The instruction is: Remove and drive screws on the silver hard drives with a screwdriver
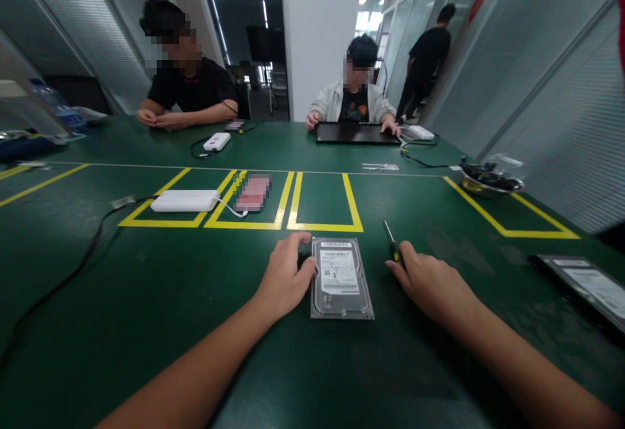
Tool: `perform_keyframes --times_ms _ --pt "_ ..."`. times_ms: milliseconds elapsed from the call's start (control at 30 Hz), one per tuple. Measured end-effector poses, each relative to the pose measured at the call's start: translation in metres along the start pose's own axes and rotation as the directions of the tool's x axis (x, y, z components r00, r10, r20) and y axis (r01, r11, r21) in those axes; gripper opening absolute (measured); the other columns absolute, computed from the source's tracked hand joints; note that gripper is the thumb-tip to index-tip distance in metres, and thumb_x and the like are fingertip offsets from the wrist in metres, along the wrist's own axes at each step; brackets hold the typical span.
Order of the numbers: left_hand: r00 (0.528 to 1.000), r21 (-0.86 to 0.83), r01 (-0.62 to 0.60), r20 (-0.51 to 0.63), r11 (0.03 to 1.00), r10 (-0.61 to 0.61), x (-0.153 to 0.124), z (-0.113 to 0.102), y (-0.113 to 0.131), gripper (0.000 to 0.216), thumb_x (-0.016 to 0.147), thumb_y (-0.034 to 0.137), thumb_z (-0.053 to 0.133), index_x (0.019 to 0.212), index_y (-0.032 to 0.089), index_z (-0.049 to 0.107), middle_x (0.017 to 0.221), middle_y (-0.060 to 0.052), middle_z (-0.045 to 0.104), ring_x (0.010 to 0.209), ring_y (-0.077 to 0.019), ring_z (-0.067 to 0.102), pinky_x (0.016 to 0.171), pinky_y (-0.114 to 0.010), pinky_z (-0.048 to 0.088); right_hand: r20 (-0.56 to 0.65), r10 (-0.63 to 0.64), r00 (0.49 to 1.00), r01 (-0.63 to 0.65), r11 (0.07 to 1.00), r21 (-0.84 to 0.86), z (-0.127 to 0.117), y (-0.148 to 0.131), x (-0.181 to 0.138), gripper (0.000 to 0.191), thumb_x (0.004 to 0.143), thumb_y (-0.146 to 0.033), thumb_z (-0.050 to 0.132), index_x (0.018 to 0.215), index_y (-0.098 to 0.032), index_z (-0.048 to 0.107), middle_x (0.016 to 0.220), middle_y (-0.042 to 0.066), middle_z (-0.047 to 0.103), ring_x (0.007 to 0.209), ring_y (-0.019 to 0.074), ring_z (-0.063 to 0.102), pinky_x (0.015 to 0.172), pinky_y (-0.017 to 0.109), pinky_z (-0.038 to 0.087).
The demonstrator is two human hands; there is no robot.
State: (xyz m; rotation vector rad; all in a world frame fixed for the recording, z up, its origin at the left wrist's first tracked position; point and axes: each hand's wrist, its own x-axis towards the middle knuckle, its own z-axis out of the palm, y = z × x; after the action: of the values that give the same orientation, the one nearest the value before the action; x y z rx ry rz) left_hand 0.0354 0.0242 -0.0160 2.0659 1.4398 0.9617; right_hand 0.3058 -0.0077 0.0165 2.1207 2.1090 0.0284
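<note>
A silver hard drive (340, 278) with a white label lies flat on the green table (146, 299) in front of me. My left hand (287, 276) rests against its left edge, thumb touching the drive's side, fingers curled on the table. My right hand (428, 281) lies to the drive's right, fingers closed on the handle of a small screwdriver (391, 240) whose dark shaft points away from me.
Yellow tape boxes (325, 226) mark the table beyond. A white power bank (184, 200) with cable and a pink phone (252, 193) lie at left. A metal bowl (491, 180) sits at right, another drive (588, 286) at the right edge. Two people sit opposite; another stands in the corridor.
</note>
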Motion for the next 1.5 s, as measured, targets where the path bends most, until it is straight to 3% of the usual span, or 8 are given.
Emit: perform_keyframes --times_ms 133,333,533,767,933,1067,1200,1500 --pt "0.99 -0.033 0.011 0.139 0.999 -0.006 0.012 -0.001 -0.012 0.06 0.074 0.0 0.043 0.132 0.015 0.04 0.133 -0.013 0.058 0.13 -0.0262 0.048 0.11 -0.05 0.035 -0.045 -0.001 0.999 0.0 1.0 -0.023 -0.006 -0.003 -0.004 0.022 0.103 -0.038 0.043 0.107 -0.016 0.047 0.093 0.008 0.062 0.079 0.0254 0.067 0.056 0.03 0.044" --pt "0.966 0.029 -0.027 0.259 0.999 0.018 0.018 -0.007 -0.01 0.061 0.077 0.009 0.051 0.136 0.018 0.038 0.137 -0.013 0.055 0.135 -0.0323 0.044 0.106 -0.058 0.033 -0.188 -0.107 0.976 0.105 0.994 -0.016 -0.011 -0.015 -0.017 0.021 0.102 -0.035 0.043 0.107 -0.016 0.053 0.098 0.008 0.054 0.072 0.0209 0.061 0.053 0.029 0.045" --pt "0.969 0.01 -0.057 0.242 0.998 0.053 0.014 -0.01 -0.014 0.06 0.077 0.013 0.057 0.133 0.018 0.038 0.127 -0.011 0.061 0.127 -0.03 0.051 0.105 -0.053 0.035 -0.326 -0.233 0.916 0.325 0.908 0.265 -0.006 -0.028 -0.025 0.032 0.099 -0.035 0.046 0.122 -0.013 0.052 0.123 0.015 0.047 0.107 0.0261 0.054 0.09 0.041 0.052" --pt "0.938 -0.106 -0.073 0.329 0.992 0.105 0.009 -0.024 -0.011 0.078 0.068 0.019 0.071 0.137 0.02 0.034 0.113 -0.007 0.06 0.116 -0.0283 0.055 0.104 -0.047 0.037 -0.19 -0.289 0.938 0.345 0.826 0.445 -0.002 -0.047 -0.045 0.063 0.093 -0.043 0.053 0.148 -0.021 0.031 0.148 0.014 0.031 0.132 0.0289 0.041 0.108 0.047 0.042" --pt "0.924 -0.024 -0.082 0.374 0.996 0.085 0.0 -0.024 0.002 0.087 0.06 0.027 0.082 0.134 0.022 0.035 0.103 -0.002 0.057 0.105 -0.0277 0.056 0.099 -0.048 0.038 -0.132 -0.28 0.951 0.309 0.87 0.384 0.001 -0.054 -0.054 0.095 0.082 -0.058 0.064 0.157 -0.026 0.015 0.156 0.019 0.015 0.136 0.0392 0.034 0.107 0.056 0.038" --pt "0.921 -0.004 -0.123 0.373 0.992 0.115 -0.006 -0.019 0.007 0.092 0.058 0.031 0.084 0.135 0.024 0.034 0.095 0.0 0.057 0.101 -0.0277 0.055 0.098 -0.048 0.036 -0.187 -0.313 0.931 0.357 0.887 0.293 0.005 -0.059 -0.058 0.109 0.073 -0.066 0.07 0.157 -0.03 0.012 0.157 0.022 0.009 0.133 0.0455 0.035 0.101 0.062 0.039" --pt "0.925 -0.003 -0.126 0.362 0.992 0.119 -0.008 -0.017 0.006 0.095 0.056 0.031 0.085 0.135 0.024 0.033 0.094 0.001 0.058 0.1 -0.0277 0.056 0.097 -0.047 0.036 -0.2 -0.324 0.925 0.364 0.906 0.216 0.007 -0.063 -0.06 0.115 0.066 -0.064 0.077 0.157 -0.031 0.015 0.154 0.026 0.017 0.128 0.048 0.039 0.097 0.063 0.04" --pt "0.901 0.0 -0.117 0.42 0.993 0.106 -0.006 -0.021 0.009 0.092 0.057 0.029 0.085 0.132 0.023 0.032 0.089 0.003 0.059 0.099 -0.0272 0.056 0.098 -0.047 0.033 -0.082 -0.312 0.947 0.322 0.931 0.171 -0.002 -0.066 -0.058 0.101 0.073 -0.052 0.07 0.157 -0.027 0.02 0.143 0.025 0.038 0.12 0.0437 0.046 0.095 0.058 0.041"
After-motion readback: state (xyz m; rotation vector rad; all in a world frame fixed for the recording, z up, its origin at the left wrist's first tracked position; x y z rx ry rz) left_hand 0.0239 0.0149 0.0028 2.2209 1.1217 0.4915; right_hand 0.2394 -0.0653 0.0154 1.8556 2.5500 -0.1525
